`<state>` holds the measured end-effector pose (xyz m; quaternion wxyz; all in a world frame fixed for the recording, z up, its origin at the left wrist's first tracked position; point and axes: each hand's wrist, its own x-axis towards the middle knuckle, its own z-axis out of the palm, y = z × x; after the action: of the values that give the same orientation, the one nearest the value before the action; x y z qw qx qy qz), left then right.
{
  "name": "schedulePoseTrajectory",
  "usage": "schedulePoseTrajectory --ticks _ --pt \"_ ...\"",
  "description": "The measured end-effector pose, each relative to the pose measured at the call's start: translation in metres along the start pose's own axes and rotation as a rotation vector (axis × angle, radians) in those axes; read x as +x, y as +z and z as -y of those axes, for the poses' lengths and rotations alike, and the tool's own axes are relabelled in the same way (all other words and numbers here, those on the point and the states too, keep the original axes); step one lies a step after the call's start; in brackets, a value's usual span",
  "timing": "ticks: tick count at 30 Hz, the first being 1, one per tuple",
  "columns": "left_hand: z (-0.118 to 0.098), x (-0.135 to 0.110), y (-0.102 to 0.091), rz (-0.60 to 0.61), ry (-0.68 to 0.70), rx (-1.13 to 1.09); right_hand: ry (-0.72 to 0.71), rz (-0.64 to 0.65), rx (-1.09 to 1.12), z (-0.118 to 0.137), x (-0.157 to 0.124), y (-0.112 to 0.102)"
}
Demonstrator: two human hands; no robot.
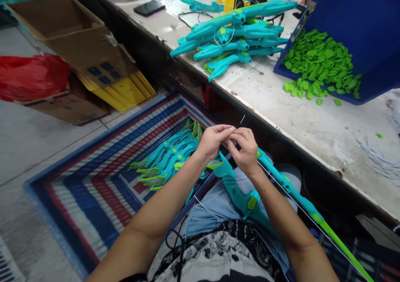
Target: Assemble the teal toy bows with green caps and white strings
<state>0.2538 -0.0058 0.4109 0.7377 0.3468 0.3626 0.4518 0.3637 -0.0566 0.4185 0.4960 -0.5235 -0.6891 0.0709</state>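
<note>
My left hand (212, 140) and my right hand (245, 148) meet fingertip to fingertip above my lap. Both are closed in a pinch on a thin white string (243, 119), whose free end sticks up past the fingers; most of the pinched part is hidden. Just below them, a teal and green plastic toy bow (231, 182) lies across my thighs, partly covered by my right forearm. A white string runs along its long limb (293, 190) toward the lower right.
A striped bin (109, 161) at left holds several toy bows (175, 152). More are stacked on the workbench (262, 90), beside a tipped blue bin (359, 31) spilling green plastic pieces (325, 61). White strings (381, 161) lie at right; cardboard boxes (78, 44) stand at left.
</note>
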Motion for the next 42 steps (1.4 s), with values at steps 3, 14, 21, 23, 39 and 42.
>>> schedulePoseTrajectory --ticks 3,14,21,23,39,42 --pt "0.003 0.001 -0.001 -0.011 0.023 -0.002 0.075 -0.012 0.011 -0.002 -0.003 0.003" --pt "0.010 0.005 0.004 -0.094 0.127 0.051 0.230 -0.128 0.009 -0.013 0.004 0.010" --pt "-0.004 0.008 -0.010 0.045 -0.054 0.085 0.174 -0.041 0.073 -0.021 0.013 0.009" --pt "-0.004 0.008 -0.008 0.027 -0.049 0.090 0.154 0.011 0.086 -0.022 0.012 0.010" --pt "-0.004 0.000 -0.002 0.003 0.039 0.191 -0.211 0.211 -0.416 -0.028 0.025 -0.010" --pt "0.001 0.000 -0.002 -0.013 0.093 0.267 -0.144 0.159 -0.335 -0.028 0.023 -0.011"
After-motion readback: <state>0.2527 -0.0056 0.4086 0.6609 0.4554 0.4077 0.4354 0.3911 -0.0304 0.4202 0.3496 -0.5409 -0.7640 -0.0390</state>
